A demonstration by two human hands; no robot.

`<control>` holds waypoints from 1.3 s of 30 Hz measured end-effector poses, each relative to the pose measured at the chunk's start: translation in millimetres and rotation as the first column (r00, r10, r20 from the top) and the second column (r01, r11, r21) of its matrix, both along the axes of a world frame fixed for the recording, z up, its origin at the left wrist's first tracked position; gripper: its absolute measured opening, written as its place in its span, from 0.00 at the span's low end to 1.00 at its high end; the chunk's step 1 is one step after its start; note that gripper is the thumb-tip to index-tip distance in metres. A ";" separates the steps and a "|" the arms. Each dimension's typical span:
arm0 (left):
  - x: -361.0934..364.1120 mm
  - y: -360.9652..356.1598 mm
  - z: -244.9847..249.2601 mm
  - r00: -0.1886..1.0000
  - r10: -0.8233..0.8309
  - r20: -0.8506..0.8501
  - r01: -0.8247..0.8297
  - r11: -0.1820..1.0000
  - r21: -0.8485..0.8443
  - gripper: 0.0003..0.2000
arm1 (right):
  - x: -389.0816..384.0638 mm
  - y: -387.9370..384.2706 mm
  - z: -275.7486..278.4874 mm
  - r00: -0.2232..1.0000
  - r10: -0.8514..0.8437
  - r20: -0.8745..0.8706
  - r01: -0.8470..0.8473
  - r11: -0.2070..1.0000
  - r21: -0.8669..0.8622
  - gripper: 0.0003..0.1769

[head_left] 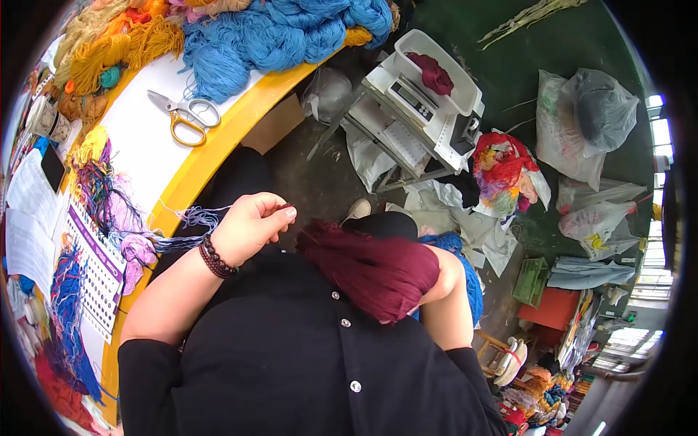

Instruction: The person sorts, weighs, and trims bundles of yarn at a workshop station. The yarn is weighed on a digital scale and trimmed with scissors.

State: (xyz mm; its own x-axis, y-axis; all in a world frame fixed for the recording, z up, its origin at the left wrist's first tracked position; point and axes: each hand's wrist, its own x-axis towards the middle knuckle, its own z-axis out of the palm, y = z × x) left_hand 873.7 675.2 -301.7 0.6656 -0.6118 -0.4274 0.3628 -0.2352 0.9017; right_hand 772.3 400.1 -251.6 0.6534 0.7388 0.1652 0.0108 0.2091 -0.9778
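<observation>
My left hand (254,227), with a dark beaded bracelet on its wrist, is raised in front of my chest. Its thumb and forefinger are pinched together. A speck of dark red shows at the fingertips, too small to make out. To its right a maroon yarn skein (374,270) is spread across my right hand (445,275), which bears it; the yarn hides most of those fingers. The skein's loose end points toward my left hand. Thin bluish-lilac threads (200,218) run from the table's edge to behind my left wrist.
On the yellow-edged white table (156,156) lie scissors (187,118), blue yarn skeins (273,40), a calendar (91,269) and tangled coloured threads. A scale (414,109) carries a white tub (462,91) with maroon yarn. Plastic bags (589,120) and a green basket (532,281) are at right.
</observation>
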 end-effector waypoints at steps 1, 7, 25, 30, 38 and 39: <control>0.1 0.8 -6.0 1.000 -0.001 -0.001 0.001 1.000 -0.001 0.10 | 2.9 -2.9 -2.3 1.000 0.019 0.021 -0.021 0.997 0.076 0.15; 6.1 21.9 -15.1 0.957 0.047 0.287 -0.084 0.990 0.116 0.10 | -9.4 -3.6 1.1 0.868 -0.195 -0.456 0.407 0.806 0.429 0.27; -13.5 -16.1 51.3 0.763 -0.095 0.639 0.135 0.991 -0.014 0.06 | 9.1 40.0 6.5 0.706 -0.527 -0.473 0.515 0.841 -0.169 0.27; -3.6 44.7 -5.2 0.697 -0.005 0.717 -0.171 0.970 0.173 0.04 | 11.3 15.6 -4.6 0.680 -0.447 -0.582 0.466 0.875 -0.128 0.19; -71.7 232.9 -244.0 0.943 0.018 0.332 -0.295 0.505 0.811 0.14 | 8.9 -10.8 -6.1 0.561 -0.444 -0.699 0.687 0.721 0.093 0.18; -85.6 255.2 -262.5 0.992 -0.098 0.080 -0.049 0.287 0.957 0.15 | 9.9 -9.5 -4.1 0.557 -0.445 -0.701 0.682 0.727 0.080 0.18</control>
